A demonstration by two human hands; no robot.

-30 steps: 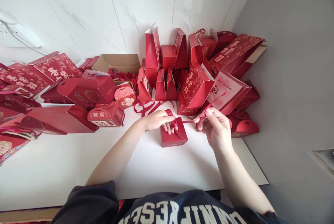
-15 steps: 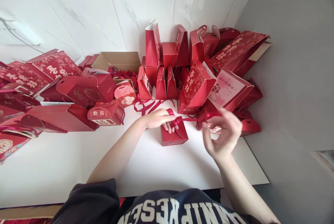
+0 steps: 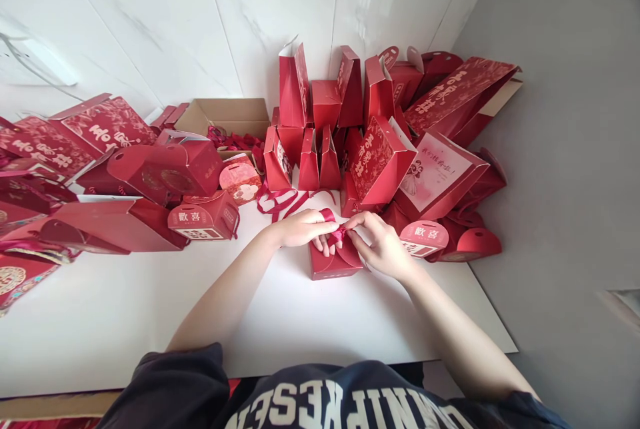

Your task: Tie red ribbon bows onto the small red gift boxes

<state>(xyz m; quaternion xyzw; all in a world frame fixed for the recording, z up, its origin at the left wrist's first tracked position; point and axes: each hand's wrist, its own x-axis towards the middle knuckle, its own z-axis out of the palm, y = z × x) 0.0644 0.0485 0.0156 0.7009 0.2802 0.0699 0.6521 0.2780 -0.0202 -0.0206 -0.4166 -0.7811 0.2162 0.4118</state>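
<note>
Evidently we are tying the ribbon (image 3: 338, 236) on top of the box (image 3: 334, 270), which sits on the table (image 3: 290, 326) before us. Our left hand (image 3: 309, 228) is curled closed on a loop; our right hand (image 3: 383, 246) pinches the ribbon just beside it, thumb and forefinger together. The next move seems to call for a steady left hold while the right pulls snug. We read 歡喜 on a carton (image 3: 204, 219) at left; the box's front print is too small.

Ribbon (image 3: 339, 236) crimson; box (image 3: 337, 270) red; wall tiles (image 3: 280, 2) white, grey-veined.
</note>
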